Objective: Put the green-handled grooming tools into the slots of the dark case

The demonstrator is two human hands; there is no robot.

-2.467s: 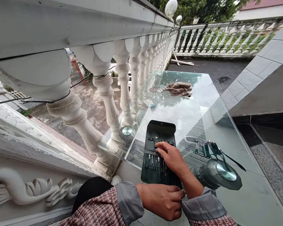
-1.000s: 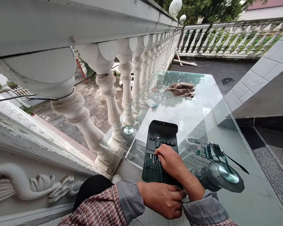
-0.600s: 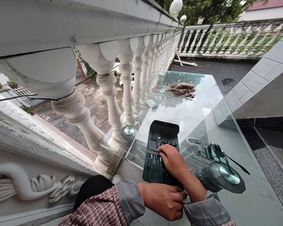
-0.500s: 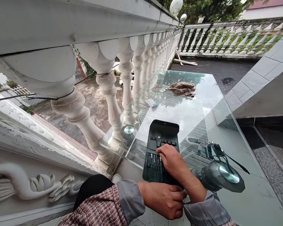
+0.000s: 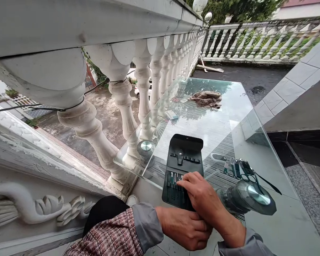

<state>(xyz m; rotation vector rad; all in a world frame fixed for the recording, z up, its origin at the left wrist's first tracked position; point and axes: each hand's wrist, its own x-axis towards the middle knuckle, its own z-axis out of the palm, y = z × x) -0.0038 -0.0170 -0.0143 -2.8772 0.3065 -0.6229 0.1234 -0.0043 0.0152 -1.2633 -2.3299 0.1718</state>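
Note:
A black manicure case (image 5: 186, 165) lies unfolded on the glass table (image 5: 216, 128). Its far half has bare elastic loops; slim metal tools (image 5: 173, 179) stand in slots in the near half. My right hand (image 5: 202, 193) is over the case's right side, thumb and forefinger pinched at the top of a slim tool in the slots, which they mostly hide. My left hand (image 5: 185, 227) is curled closed at the case's near right corner, under my right wrist, seemingly gripping its edge; its fingertips are hidden. Scissors (image 5: 249, 176) and nail clippers (image 5: 236, 168) lie to the right.
A grey-handled tool (image 5: 219, 157) lies left of the clippers. Farther back are a crumpled brown cloth (image 5: 206, 99) and a small box (image 5: 171, 115). Metal-topped table supports (image 5: 146, 147) show through the glass. A white balustrade (image 5: 122, 103) runs along the left.
My right hand has moved down toward me, its fingertips now lower over the tool slots. The left hand stays at the case's near corner.

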